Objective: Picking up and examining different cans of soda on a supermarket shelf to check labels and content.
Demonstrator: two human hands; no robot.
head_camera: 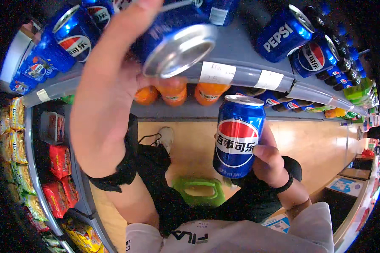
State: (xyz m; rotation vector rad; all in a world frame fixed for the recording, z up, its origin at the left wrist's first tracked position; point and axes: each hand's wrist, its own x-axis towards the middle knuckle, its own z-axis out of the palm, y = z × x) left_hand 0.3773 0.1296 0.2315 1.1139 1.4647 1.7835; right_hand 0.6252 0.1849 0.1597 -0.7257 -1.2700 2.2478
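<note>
My right hand holds a blue Pepsi can upright by its lower right side, over my lap and in front of the lower shelf. At the upper left, my left hand is raised and blurred, its fingers around another blue can. That can is tilted, with its silver bottom facing me, above the shelf's front edge. More Pepsi cans stand on this shelf, some left of my left hand and others at the right.
Orange soda bottles and dark cola bottles fill the shelf below. Snack packets line shelves at the left. A green plastic stool is between my legs on the wooden floor. Boxes stand at the lower right.
</note>
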